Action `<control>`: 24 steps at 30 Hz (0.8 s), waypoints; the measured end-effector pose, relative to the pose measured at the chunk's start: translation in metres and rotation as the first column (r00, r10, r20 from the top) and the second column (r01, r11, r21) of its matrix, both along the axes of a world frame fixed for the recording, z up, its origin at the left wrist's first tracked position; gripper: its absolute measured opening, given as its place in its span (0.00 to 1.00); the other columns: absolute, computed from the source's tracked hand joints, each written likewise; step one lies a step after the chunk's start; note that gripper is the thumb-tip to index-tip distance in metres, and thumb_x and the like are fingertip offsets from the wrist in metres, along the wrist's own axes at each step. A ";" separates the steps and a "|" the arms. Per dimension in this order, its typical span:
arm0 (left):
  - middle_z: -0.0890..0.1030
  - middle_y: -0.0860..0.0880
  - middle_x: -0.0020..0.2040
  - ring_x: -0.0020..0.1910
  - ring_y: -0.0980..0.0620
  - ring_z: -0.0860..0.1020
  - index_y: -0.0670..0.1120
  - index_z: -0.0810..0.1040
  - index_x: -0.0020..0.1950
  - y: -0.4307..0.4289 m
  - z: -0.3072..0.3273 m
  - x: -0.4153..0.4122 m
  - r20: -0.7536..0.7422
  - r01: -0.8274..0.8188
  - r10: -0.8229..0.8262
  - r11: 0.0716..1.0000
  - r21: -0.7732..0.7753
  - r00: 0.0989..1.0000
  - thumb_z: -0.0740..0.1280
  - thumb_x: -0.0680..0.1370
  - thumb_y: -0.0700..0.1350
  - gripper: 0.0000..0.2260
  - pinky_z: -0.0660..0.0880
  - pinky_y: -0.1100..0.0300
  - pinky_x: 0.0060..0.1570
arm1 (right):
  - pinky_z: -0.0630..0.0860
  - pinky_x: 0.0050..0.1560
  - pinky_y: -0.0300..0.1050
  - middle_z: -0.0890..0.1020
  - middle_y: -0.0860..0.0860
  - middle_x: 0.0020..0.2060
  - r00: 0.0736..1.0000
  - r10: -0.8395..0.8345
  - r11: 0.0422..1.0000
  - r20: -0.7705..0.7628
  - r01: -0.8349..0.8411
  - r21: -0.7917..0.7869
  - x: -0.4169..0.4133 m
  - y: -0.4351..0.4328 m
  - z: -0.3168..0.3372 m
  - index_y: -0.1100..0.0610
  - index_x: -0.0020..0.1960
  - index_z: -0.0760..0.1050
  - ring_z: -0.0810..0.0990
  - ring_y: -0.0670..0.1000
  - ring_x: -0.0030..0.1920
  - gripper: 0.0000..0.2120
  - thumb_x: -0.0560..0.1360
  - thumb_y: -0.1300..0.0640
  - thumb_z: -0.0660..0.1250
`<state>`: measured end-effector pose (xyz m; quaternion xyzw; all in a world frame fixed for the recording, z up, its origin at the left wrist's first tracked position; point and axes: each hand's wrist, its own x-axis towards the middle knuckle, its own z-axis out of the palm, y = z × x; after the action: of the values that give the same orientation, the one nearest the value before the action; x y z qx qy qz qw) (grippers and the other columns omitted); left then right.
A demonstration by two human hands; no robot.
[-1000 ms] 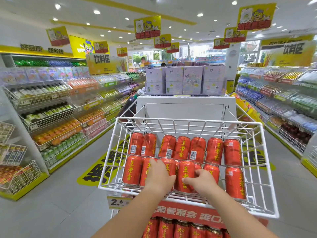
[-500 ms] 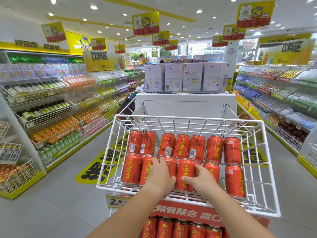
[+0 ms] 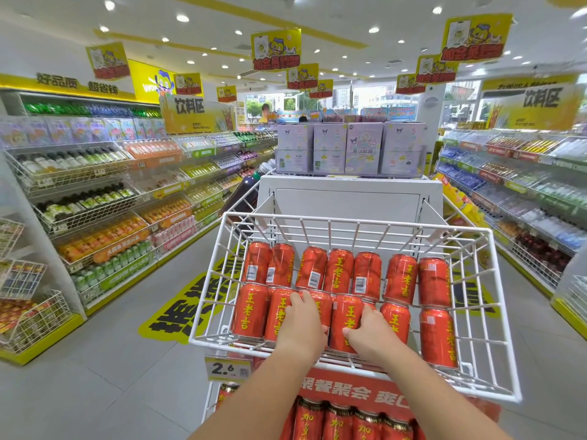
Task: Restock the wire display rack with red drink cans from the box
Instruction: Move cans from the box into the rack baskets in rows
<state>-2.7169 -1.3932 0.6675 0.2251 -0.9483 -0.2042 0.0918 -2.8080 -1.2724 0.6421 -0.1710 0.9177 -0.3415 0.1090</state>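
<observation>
A white wire basket [image 3: 222, 339] forms the top tier of the display rack and holds two rows of red drink cans [image 3: 340, 271] with yellow characters. My left hand [image 3: 301, 325] lies over a front-row can [image 3: 320, 304], fingers curled on its top. My right hand [image 3: 370, 336] grips the can beside it [image 3: 347, 315], thumb on its left side. Other front-row cans stand at the left [image 3: 251, 309] and right [image 3: 436, 338]. The box is out of view.
Below the basket hang a "2.6" price tag [image 3: 227, 368] and a red banner [image 3: 349, 392] over a lower tier of red cans [image 3: 336, 423]. Behind stands a white stand [image 3: 349, 198] topped with purple cartons [image 3: 349, 147]. Drink shelves line the left [image 3: 95, 201] and right [image 3: 524, 201] aisles.
Both hands have stayed on the two middle front-row cans, and those cans now stand more in line with their row. The view has shifted slightly.
</observation>
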 end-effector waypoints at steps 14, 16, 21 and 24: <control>0.57 0.36 0.79 0.76 0.41 0.66 0.36 0.50 0.82 0.000 0.005 0.007 0.104 -0.036 0.034 0.999 0.022 0.994 0.63 0.84 0.51 0.34 0.67 0.53 0.72 | 0.73 0.66 0.52 0.63 0.56 0.74 0.997 -0.032 0.995 0.064 0.025 0.098 0.004 -0.004 0.008 0.59 0.78 0.52 0.72 0.57 0.68 0.38 0.77 0.47 0.65; 0.65 0.40 0.74 0.71 0.42 0.71 0.38 0.62 0.77 -0.004 0.007 0.009 0.109 -0.029 0.022 0.997 0.065 0.994 0.66 0.83 0.51 0.28 0.71 0.53 0.69 | 0.74 0.64 0.51 0.65 0.55 0.72 0.999 -0.011 0.997 0.036 0.008 0.075 0.005 -0.001 0.007 0.57 0.77 0.54 0.73 0.56 0.67 0.36 0.77 0.46 0.67; 0.71 0.45 0.65 0.66 0.44 0.73 0.45 0.71 0.67 -0.013 0.011 0.026 0.062 0.038 -0.038 0.999 0.013 0.997 0.64 0.83 0.51 0.15 0.73 0.50 0.66 | 0.74 0.66 0.52 0.66 0.53 0.71 1.000 -0.003 0.997 -0.014 0.004 0.075 0.015 0.002 0.011 0.54 0.77 0.56 0.73 0.55 0.67 0.34 0.78 0.45 0.66; 0.71 0.45 0.66 0.68 0.44 0.70 0.45 0.69 0.70 -0.018 0.014 0.041 0.063 0.119 -0.111 0.982 -0.148 0.992 0.61 0.84 0.54 0.19 0.73 0.50 0.65 | 0.71 0.69 0.55 0.65 0.54 0.72 0.990 0.016 0.989 -0.141 0.005 0.147 0.028 0.007 0.016 0.53 0.78 0.56 0.70 0.57 0.69 0.34 0.78 0.41 0.63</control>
<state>-2.6763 -1.4109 0.6813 0.1677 -0.9746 -0.1303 0.0708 -2.7805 -1.2657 0.6578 -0.1891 0.9453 -0.2597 0.0567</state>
